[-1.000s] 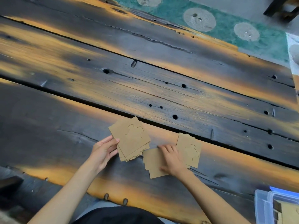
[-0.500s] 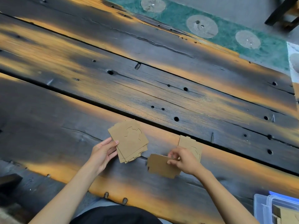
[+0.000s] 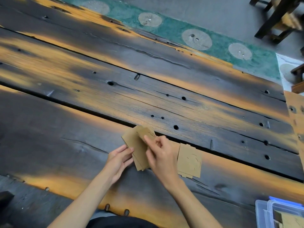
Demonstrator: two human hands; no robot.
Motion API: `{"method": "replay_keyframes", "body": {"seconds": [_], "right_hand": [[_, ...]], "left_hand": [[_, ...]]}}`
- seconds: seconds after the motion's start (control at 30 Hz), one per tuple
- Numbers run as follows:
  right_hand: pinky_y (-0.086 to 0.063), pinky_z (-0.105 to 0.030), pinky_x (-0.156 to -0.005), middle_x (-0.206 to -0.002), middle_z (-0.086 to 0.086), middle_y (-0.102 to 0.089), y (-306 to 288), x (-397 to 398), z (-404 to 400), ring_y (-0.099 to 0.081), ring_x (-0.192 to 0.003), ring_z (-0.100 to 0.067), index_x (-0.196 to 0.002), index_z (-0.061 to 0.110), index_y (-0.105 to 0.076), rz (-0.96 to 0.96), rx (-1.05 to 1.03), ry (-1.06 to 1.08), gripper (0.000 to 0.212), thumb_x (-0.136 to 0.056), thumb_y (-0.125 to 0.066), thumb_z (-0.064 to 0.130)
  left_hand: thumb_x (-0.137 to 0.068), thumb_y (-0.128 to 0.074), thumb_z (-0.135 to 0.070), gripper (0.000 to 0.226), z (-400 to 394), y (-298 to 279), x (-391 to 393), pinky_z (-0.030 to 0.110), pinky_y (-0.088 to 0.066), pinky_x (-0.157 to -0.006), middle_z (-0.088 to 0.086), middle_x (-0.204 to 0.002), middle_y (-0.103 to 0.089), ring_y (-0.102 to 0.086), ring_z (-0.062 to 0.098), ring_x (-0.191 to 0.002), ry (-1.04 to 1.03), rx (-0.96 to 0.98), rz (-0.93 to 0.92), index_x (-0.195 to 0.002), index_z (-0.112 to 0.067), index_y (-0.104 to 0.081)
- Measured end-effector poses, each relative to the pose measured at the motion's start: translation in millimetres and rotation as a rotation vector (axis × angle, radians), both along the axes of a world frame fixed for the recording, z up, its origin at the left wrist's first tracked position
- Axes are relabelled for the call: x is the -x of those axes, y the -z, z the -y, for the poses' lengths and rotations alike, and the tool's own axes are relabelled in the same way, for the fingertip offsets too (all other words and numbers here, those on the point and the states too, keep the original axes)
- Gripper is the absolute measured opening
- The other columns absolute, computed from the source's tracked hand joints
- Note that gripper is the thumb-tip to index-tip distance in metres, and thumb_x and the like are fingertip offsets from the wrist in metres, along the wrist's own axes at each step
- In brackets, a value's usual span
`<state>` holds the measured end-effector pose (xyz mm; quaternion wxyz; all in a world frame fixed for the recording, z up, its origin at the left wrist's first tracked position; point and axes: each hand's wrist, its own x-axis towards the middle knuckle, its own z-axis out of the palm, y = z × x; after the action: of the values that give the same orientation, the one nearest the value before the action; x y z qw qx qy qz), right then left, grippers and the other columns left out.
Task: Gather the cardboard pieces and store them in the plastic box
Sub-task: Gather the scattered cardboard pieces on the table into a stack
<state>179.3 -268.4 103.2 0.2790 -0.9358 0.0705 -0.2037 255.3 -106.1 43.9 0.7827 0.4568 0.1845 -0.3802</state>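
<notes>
Since half a second ago the right hand (image 3: 162,159) has carried its cardboard piece (image 3: 148,133) left onto the stack (image 3: 137,148) — fingertips pinch that piece's edge against the top of the pile. Left hand (image 3: 119,159) cups the stack's left side, fingers together and straight, thumb hidden. Just right of the hands, a few more pieces (image 3: 189,160) lie flat on the dark plank table (image 3: 65,129). Plastic box (image 3: 266,214) sits at the bottom right corner, well apart — cardboard already inside.
</notes>
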Motion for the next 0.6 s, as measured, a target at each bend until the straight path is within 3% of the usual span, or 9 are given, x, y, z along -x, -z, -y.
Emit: {"method": "replay_keyframes", "body": {"seconds": [0.17, 0.3, 0.47, 0.53, 0.6], "right_hand": [[-0.050, -0.033, -0.056, -0.107, -0.003, -0.062, 2, -9, -29, -0.058, -0.088, -0.022, -0.124, 0.022, -0.071, -0.133, 0.064, 0.007, 0.038, -0.087, -0.067, 0.019], [-0.054, -0.036, -0.070, -0.120, -0.003, -0.059, 4, -10, -35, -0.056, -0.098, -0.021, -0.127, 0.024, -0.067, -0.248, 0.006, 0.003, 0.036, -0.093, -0.063, 0.037], [-0.052, -0.041, -0.086, -0.118, -0.002, -0.061, -2, -11, -14, -0.056, -0.103, -0.019, -0.118, 0.021, -0.072, -0.139, -0.091, 0.098, 0.031, -0.090, -0.070, 0.033], [-0.049, -0.044, -0.095, -0.126, -0.002, -0.060, -5, -15, 4, -0.053, -0.113, -0.021, -0.127, 0.024, -0.068, -0.177, -0.062, 0.205, 0.039, -0.090, -0.069, 0.037], [-0.043, -0.043, -0.104, -0.138, 0.000, -0.054, -6, -21, 21, -0.047, -0.127, -0.022, -0.142, 0.028, -0.057, -0.364, -0.094, 0.269, 0.054, -0.092, -0.064, 0.047]], "left_hand": [[-0.084, -0.070, -0.005, 0.040, 3, -5, -1, 0.034, -0.062, -0.081, 0.020, -0.123, -0.073, -0.074, 0.028, -0.108, -0.015, 0.127, -0.008, -0.124, -0.002, -0.070], [-0.085, -0.067, -0.004, 0.038, 0, -3, -3, 0.031, -0.062, -0.076, 0.018, -0.116, -0.075, -0.077, 0.024, -0.097, -0.033, 0.194, -0.019, -0.123, -0.003, -0.071], [-0.084, -0.067, -0.004, 0.044, -5, -2, -6, 0.034, -0.062, -0.081, 0.016, -0.119, -0.075, -0.075, 0.025, -0.103, 0.007, 0.176, 0.001, -0.128, -0.001, -0.067], [-0.083, -0.068, -0.004, 0.045, -6, -3, -7, 0.034, -0.062, -0.081, 0.015, -0.120, -0.075, -0.075, 0.024, -0.103, 0.026, 0.172, 0.000, -0.128, -0.002, -0.067], [-0.083, -0.069, -0.005, 0.044, -7, -4, -8, 0.034, -0.062, -0.081, 0.015, -0.122, -0.074, -0.074, 0.025, -0.106, 0.047, 0.183, -0.001, -0.127, -0.004, -0.069]]}}
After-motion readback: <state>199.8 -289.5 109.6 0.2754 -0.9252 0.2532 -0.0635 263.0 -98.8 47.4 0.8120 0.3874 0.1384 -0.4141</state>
